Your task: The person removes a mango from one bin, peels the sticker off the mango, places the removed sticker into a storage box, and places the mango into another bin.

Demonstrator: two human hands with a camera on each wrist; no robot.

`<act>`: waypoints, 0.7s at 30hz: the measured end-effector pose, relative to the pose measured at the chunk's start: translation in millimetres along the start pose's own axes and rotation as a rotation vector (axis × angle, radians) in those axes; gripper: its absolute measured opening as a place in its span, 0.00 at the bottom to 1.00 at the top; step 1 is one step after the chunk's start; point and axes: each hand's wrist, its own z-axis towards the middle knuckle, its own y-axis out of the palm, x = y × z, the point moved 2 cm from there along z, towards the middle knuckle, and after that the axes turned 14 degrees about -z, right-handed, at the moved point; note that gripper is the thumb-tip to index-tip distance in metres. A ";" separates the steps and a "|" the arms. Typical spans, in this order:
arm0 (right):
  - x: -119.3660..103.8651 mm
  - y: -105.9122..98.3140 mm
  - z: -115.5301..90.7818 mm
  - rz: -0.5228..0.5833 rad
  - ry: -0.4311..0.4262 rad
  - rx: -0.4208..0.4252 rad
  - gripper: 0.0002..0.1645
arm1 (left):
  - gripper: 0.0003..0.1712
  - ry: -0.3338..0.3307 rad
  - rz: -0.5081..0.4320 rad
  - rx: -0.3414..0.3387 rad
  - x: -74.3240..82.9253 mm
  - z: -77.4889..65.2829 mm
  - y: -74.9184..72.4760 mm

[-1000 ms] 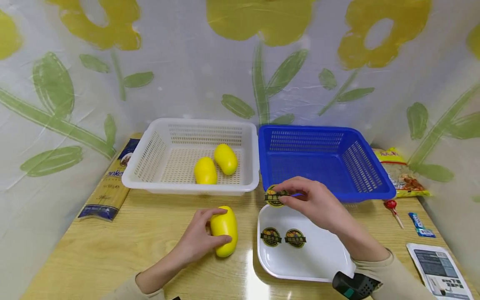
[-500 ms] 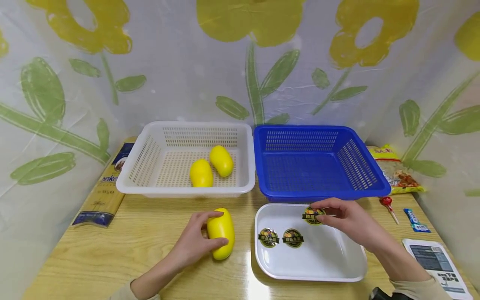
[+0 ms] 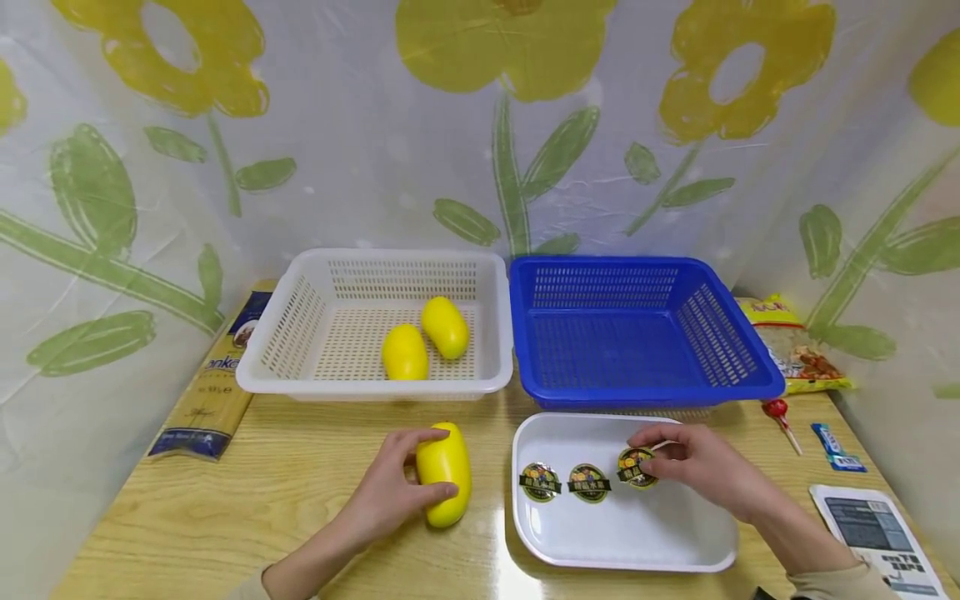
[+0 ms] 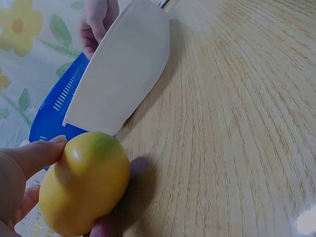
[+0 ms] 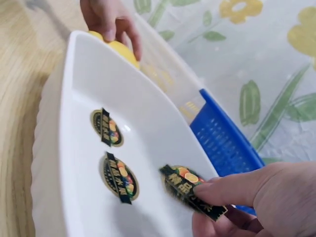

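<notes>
On the wooden table my left hand (image 3: 386, 487) grips a yellow mango (image 3: 444, 475), thumb and fingers at its sides. The left wrist view shows a greenish patch on this mango (image 4: 86, 182). Over the white tray (image 3: 622, 537), my right hand (image 3: 701, 467) pinches a round dark fruit sticker (image 3: 633, 468) between thumb and fingers. In the right wrist view the pinched sticker (image 5: 185, 187) is tilted at the thumb tip. Two matching stickers, one at the left (image 3: 540, 482) and one nearer the middle (image 3: 589, 483), lie side by side in the tray.
Behind stand a white basket (image 3: 375, 387) with two yellow mangoes (image 3: 405, 354) and a blue basket (image 3: 652, 393). A pasta packet (image 3: 206, 392) lies at left. At right are a snack bag (image 3: 795, 350), a lollipop (image 3: 777, 410), a small blue packet (image 3: 836, 450) and a white pouch (image 3: 873, 533).
My right hand has moved right and then down with the sticker, from the tray's far left corner to over its middle. The left hand keeps hold of the mango in place.
</notes>
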 end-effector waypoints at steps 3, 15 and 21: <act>2.0 3.5 0.5 0.015 -0.006 0.008 0.20 | 0.35 -0.004 -0.011 -0.002 -0.6 0.1 0.0; 2.1 10.3 -0.3 0.022 -0.085 0.035 0.16 | 0.35 -0.003 -0.012 -0.008 -2.1 0.6 -0.5; 5.4 13.5 1.9 -0.044 -0.077 0.001 0.07 | 0.35 -0.001 -0.011 -0.007 -2.5 0.3 -1.0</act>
